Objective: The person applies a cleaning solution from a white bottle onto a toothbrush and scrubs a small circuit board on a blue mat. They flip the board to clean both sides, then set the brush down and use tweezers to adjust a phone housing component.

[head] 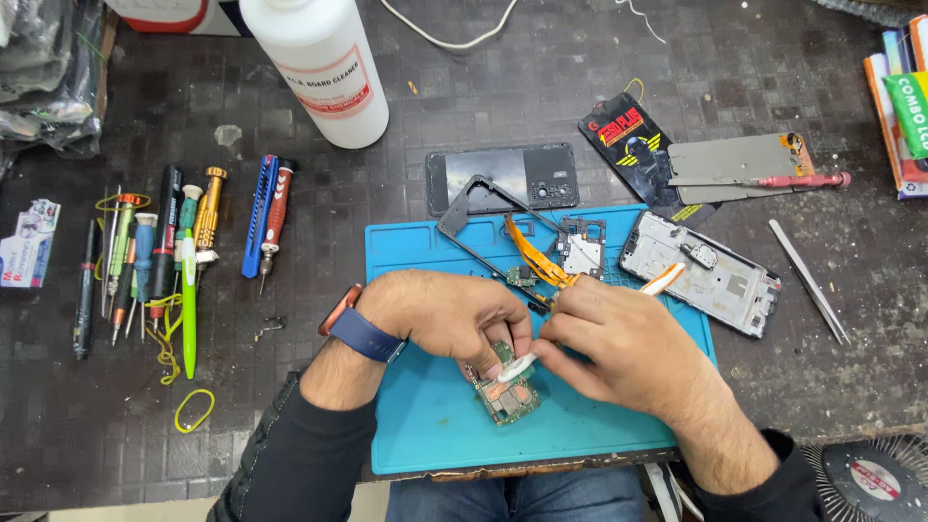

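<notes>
Fingers point(556, 343) of the right hand point(619, 353) pinch a white brush point(517, 366) whose orange-and-white handle sticks out past the knuckles, its head pressed against the green circuit board point(503, 391). Left hand point(445, 314) fingers close on the board's upper edge, steadying it on the blue mat point(435, 425). Judging by this, the step in hand is scrubbing the board; whether the bristles are wet I cannot tell. The next stroke calls for light pressure and a firm hold so small parts stay put. Beyond the hands, on the mat, lie a phone frame point(483, 217) with an orange ribbon cable point(532, 253) and a phone chassis point(701, 273). A white bottle point(319, 68) stands farther back on the dark surface point(319, 319), screwdrivers point(164, 251) to the left.
</notes>
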